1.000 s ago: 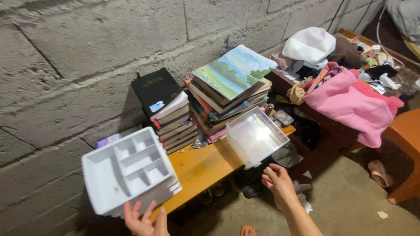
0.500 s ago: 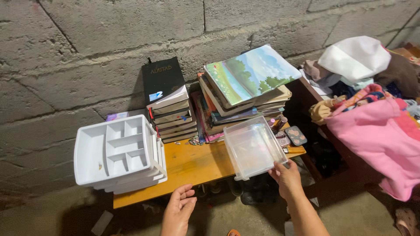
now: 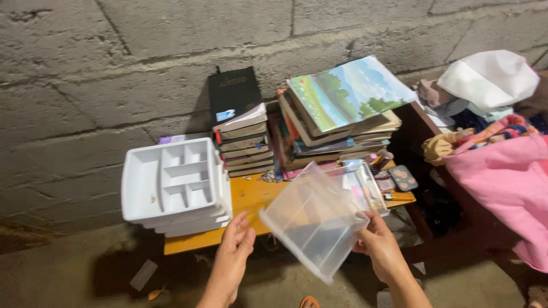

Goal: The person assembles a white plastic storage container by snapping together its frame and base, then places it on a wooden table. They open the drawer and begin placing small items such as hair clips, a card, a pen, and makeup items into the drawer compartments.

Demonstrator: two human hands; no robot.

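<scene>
My right hand (image 3: 381, 246) grips a clear, glossy plastic tray (image 3: 313, 219), tilted between my hands; my left hand (image 3: 235, 246) is open beside it, below the white matte divided organiser (image 3: 171, 187) on the wooden surface (image 3: 249, 197)

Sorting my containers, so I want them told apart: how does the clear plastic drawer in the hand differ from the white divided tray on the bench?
The clear plastic drawer is see-through and undivided; the white divided tray is opaque, split into several compartments. The drawer is tilted in the air, held by the right hand, while the tray lies flat on the orange wooden bench, untouched by the left hand. Both are shallow rectangular plastic containers.
</scene>
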